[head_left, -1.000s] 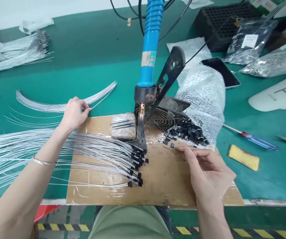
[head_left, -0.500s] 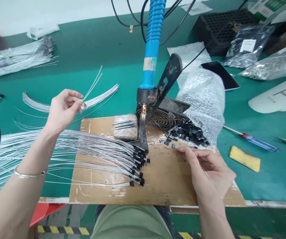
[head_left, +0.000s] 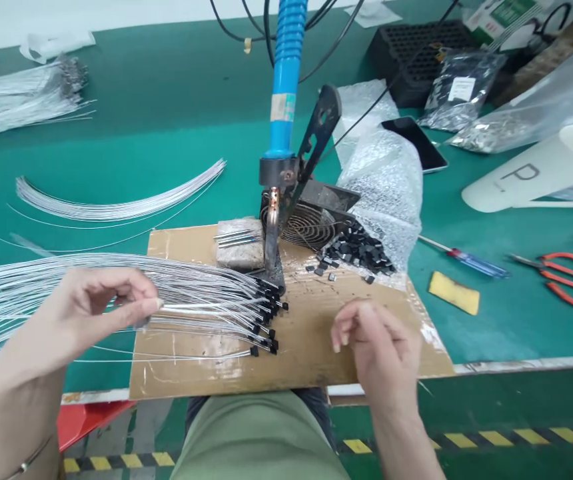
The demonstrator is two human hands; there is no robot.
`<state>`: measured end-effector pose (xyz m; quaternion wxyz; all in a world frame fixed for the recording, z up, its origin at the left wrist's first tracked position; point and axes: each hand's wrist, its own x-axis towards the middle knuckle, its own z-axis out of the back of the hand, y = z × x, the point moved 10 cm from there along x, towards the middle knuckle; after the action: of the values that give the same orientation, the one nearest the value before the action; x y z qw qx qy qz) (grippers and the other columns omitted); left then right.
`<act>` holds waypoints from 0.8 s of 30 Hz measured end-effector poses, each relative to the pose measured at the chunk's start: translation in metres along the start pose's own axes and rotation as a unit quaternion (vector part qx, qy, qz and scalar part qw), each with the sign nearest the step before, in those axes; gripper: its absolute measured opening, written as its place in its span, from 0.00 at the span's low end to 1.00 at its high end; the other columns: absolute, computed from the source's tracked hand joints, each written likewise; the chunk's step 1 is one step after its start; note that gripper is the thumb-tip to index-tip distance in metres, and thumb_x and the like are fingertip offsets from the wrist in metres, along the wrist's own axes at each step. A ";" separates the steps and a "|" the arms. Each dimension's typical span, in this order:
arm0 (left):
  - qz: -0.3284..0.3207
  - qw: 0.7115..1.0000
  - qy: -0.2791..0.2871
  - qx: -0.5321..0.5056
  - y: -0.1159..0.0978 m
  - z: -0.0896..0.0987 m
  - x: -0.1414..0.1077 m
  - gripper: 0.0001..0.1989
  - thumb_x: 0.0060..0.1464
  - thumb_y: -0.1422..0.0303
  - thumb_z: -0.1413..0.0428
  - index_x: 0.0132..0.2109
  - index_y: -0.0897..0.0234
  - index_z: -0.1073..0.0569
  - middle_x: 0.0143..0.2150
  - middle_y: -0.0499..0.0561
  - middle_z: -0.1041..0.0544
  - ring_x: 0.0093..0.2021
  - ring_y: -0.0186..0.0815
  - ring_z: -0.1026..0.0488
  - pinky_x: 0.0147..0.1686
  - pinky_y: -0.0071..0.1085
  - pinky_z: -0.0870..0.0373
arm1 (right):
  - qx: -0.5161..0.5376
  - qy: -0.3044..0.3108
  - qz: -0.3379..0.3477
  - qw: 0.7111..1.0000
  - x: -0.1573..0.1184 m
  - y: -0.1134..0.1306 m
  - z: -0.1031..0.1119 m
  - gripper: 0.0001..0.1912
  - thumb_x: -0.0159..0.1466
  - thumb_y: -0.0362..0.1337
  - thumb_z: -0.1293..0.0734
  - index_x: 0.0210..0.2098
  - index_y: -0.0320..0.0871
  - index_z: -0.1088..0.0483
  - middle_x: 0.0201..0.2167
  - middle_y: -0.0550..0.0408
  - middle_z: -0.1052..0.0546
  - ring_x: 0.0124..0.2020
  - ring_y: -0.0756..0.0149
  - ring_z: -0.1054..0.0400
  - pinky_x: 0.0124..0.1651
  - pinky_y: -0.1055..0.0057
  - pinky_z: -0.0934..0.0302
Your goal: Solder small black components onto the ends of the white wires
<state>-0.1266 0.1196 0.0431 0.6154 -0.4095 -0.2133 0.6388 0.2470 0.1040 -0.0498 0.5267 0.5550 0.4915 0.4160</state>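
My left hand [head_left: 111, 307] is closed in a pinch on a few white wires [head_left: 201, 309], which point right across the bundle below. My right hand [head_left: 379, 343] hovers over the cardboard's right side with its fingers curled. A thin wire end [head_left: 424, 387] sticks out behind it, but what lies inside the fingers is mostly hidden. Many white wires with black connectors [head_left: 269, 307] lie between my hands, their connector ends toward the right. A soldering iron [head_left: 272, 220] stands tip down in a holder behind them. Loose small black connectors [head_left: 356, 250] are heaped beyond my right hand.
Under the work lies a cardboard sheet [head_left: 306, 360]. A loose wire bundle [head_left: 116, 208] rests at the back left. Bubble wrap [head_left: 386, 187], a screwdriver [head_left: 476, 262], a yellow sponge [head_left: 454, 293], red-handled pliers [head_left: 566, 273] and a white jug [head_left: 521, 177] occupy the right.
My left hand has brought the wires down from the rear bundle, over the connectored wires. My right hand has drawn back from the black connector heap toward me. The view has shifted slightly.
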 end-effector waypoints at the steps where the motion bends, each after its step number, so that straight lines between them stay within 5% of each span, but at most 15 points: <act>1: 0.013 1.000 0.012 -0.019 0.005 -0.010 -0.003 0.07 0.57 0.64 0.34 0.30 0.54 0.19 0.26 0.46 0.22 0.27 0.34 0.29 0.28 0.30 0.33 | 0.007 0.051 -0.028 0.998 -0.007 -0.001 -0.016 0.19 0.68 0.50 0.27 0.29 0.42 0.20 0.19 0.56 0.26 0.18 0.67 0.32 0.21 0.70 0.39; 4: 0.032 0.998 0.030 -0.052 0.016 -0.036 -0.009 0.06 0.57 0.64 0.34 0.31 0.51 0.19 0.26 0.45 0.23 0.27 0.35 0.30 0.27 0.31 0.36 | 0.042 0.140 -0.122 0.982 -0.029 -0.010 -0.055 0.16 0.67 0.50 0.25 0.32 0.43 0.20 0.20 0.59 0.27 0.17 0.72 0.37 0.21 0.73 0.42; 7: 0.027 0.997 0.045 -0.065 0.020 -0.053 -0.010 0.05 0.57 0.63 0.33 0.31 0.50 0.18 0.27 0.46 0.22 0.28 0.37 0.30 0.28 0.32 0.36 | 0.058 0.192 -0.120 0.972 -0.036 -0.006 -0.083 0.18 0.62 0.52 0.23 0.30 0.43 0.22 0.24 0.58 0.25 0.17 0.74 0.40 0.18 0.74 0.46; 15: 0.006 0.997 0.039 -0.069 0.017 -0.053 -0.011 0.05 0.57 0.62 0.34 0.33 0.51 0.18 0.44 0.52 0.20 0.38 0.41 0.27 0.33 0.33 0.32 | 0.064 0.168 -0.104 0.978 -0.029 -0.004 -0.086 0.17 0.64 0.45 0.22 0.25 0.44 0.27 0.19 0.62 0.31 0.15 0.76 0.44 0.18 0.73 0.50; 24: 0.004 0.997 0.048 -0.057 0.010 -0.055 -0.007 0.07 0.59 0.62 0.36 0.32 0.52 0.20 0.39 0.52 0.20 0.39 0.42 0.25 0.33 0.33 0.30 | -0.010 0.197 0.008 0.980 -0.025 0.021 -0.083 0.14 0.70 0.38 0.27 0.27 0.45 0.26 0.25 0.59 0.27 0.23 0.71 0.38 0.27 0.71 0.43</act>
<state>-0.0907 0.0991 0.0054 0.5976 -0.4749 -0.2179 0.6081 0.1634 0.0948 -0.0189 0.4218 0.4610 0.5767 0.5263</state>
